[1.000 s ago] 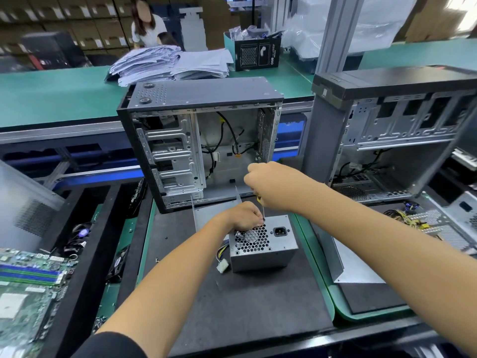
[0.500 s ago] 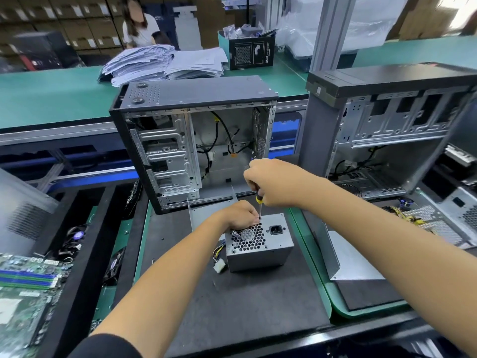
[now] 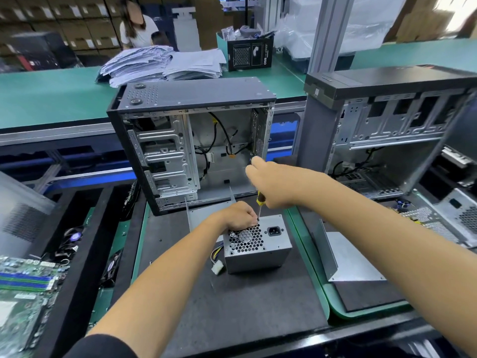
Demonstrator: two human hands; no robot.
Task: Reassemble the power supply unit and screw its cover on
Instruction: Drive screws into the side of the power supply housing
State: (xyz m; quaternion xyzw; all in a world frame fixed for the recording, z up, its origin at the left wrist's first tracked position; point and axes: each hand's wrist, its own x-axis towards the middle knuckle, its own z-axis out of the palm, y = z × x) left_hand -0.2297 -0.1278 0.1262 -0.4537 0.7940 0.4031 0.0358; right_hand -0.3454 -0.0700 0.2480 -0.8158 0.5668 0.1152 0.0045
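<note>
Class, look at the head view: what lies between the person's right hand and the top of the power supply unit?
The screwdriver: its shaft runs from the right hand down to the power supply unit, beside the left hand.

The scene is bright and evenly lit from overhead, with a washed-out glare at the upper right corner. Shadows are soft and short; the power supply unit [image 3: 258, 244] casts only a faint one on the dark mat [image 3: 232, 306]. The wide lens bends the straight post [image 3: 325, 32] and tabletop [image 3: 51, 99] edges outward. The background boxes [image 3: 77, 24] are smeared and soft, and the right hand [image 3: 273, 184] is slightly blurred.
</note>
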